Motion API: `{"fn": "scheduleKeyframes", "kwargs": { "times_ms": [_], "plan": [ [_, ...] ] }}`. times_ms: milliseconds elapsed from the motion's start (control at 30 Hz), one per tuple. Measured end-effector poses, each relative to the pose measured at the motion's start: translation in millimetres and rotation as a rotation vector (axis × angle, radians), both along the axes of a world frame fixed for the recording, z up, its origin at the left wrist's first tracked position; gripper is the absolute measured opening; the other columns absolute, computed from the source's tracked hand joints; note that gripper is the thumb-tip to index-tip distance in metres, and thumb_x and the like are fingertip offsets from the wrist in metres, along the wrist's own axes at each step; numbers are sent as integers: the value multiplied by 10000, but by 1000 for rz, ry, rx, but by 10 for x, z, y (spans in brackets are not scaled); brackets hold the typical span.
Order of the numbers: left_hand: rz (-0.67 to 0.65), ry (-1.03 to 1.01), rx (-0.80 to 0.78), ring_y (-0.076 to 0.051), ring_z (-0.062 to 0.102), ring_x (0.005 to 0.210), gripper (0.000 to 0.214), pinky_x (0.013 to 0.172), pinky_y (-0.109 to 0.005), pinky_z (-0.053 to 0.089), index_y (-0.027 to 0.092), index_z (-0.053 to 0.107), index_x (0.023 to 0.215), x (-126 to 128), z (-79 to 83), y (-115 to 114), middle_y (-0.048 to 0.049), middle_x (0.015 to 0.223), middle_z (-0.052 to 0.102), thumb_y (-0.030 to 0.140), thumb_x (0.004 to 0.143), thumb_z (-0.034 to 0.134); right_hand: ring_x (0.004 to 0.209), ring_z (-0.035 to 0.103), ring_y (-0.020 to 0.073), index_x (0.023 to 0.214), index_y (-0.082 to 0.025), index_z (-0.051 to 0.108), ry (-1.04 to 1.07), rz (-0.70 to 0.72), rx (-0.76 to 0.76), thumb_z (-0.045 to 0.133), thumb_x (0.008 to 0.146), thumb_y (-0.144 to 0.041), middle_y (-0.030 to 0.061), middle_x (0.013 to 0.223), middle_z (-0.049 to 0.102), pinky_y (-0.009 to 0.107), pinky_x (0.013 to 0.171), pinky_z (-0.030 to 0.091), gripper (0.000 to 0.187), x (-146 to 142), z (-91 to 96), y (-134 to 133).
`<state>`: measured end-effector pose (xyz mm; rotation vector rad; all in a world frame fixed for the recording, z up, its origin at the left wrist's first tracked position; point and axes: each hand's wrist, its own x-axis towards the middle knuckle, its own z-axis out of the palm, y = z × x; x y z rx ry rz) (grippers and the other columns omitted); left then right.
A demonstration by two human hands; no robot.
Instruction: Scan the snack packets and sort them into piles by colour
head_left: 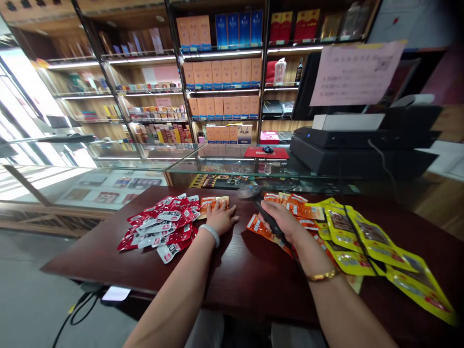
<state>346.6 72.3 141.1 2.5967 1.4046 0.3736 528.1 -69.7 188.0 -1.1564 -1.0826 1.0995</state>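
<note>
My left hand (220, 217) lies with fingers spread over an orange snack packet (208, 205), beside a heap of red and white snack packets (163, 222). In my right hand (281, 220) is a black handheld barcode scanner (250, 192), its head tilted up toward the middle of the counter. Under and around that hand lie several orange packets (300, 211). Further right, large yellow snack bags (350, 237) overlap each other, with the scanner's dark cable running nearby.
Everything rests on a dark brown wooden table (232, 280). A glass display case (217, 166) stands behind it, bearing a mouse (268, 149) on a red mat. Point-of-sale equipment (362, 150) is at right. Black cables (81, 307) hang at lower left.
</note>
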Motion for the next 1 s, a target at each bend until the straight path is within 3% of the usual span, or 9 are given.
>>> {"fn": "scheduleKeyframes", "kwargs": {
  "times_ms": [100,233,333,400,467,567,733,867,1000],
  "plan": [
    [34,38,59,-375,164,1467,400,1125,-652,45,354,595,1290,45,4,-24,-70,1519,417,408,899,536,371,457,74,699,-198,520,6,-5,11,658,736,-679,-41,557,572,192,357,301,502,17,8,3],
    [-62,-114,167,-298,398,1336,364,1127,-461,242,268,692,1152,189,100,-171,-97,1324,592,463,913,499,374,467,76,711,-197,531,0,-10,9,647,739,-692,-40,565,579,194,362,313,509,20,19,5],
    [-155,-115,95,-288,536,1120,448,1021,-405,361,222,748,959,346,99,-343,-116,1082,664,612,814,580,378,473,74,696,-193,528,-21,0,15,630,755,-693,-37,560,580,189,364,313,514,23,18,14],
    [-149,-83,64,-302,543,1085,475,970,-408,387,217,743,909,433,57,-422,-114,1048,659,647,728,656,378,477,76,693,-193,525,-24,2,13,631,754,-694,-36,562,582,188,362,317,516,29,12,23],
    [-145,-68,40,-303,550,1074,439,930,-396,403,218,728,862,484,12,-445,-102,1041,661,624,699,692,376,477,76,694,-192,522,-15,5,13,639,753,-687,-38,565,580,186,357,316,512,39,3,31],
    [-132,-117,-59,-261,602,967,323,835,-350,434,210,685,836,479,-5,-373,-81,954,683,525,763,669,375,472,69,706,-189,526,0,14,29,641,771,-664,-42,571,576,176,349,307,493,60,-9,37],
    [68,-499,-165,-184,644,818,169,725,-273,445,199,584,992,250,109,-97,-58,911,700,293,852,597,374,471,62,738,-188,523,27,10,37,639,802,-626,-43,569,569,162,350,304,457,97,-31,34],
    [268,-662,-123,-185,657,792,191,704,-270,450,210,554,1009,9,188,91,-53,886,706,295,848,614,375,472,61,762,-185,531,42,-11,27,633,806,-630,-42,568,571,161,350,309,458,113,-52,31],
    [346,-769,-126,-189,667,797,208,705,-268,464,213,563,983,-81,169,183,-45,853,712,294,817,657,370,468,64,768,-184,535,35,-26,9,644,788,-640,-44,553,567,162,349,311,469,102,-55,23]
  ]
}}
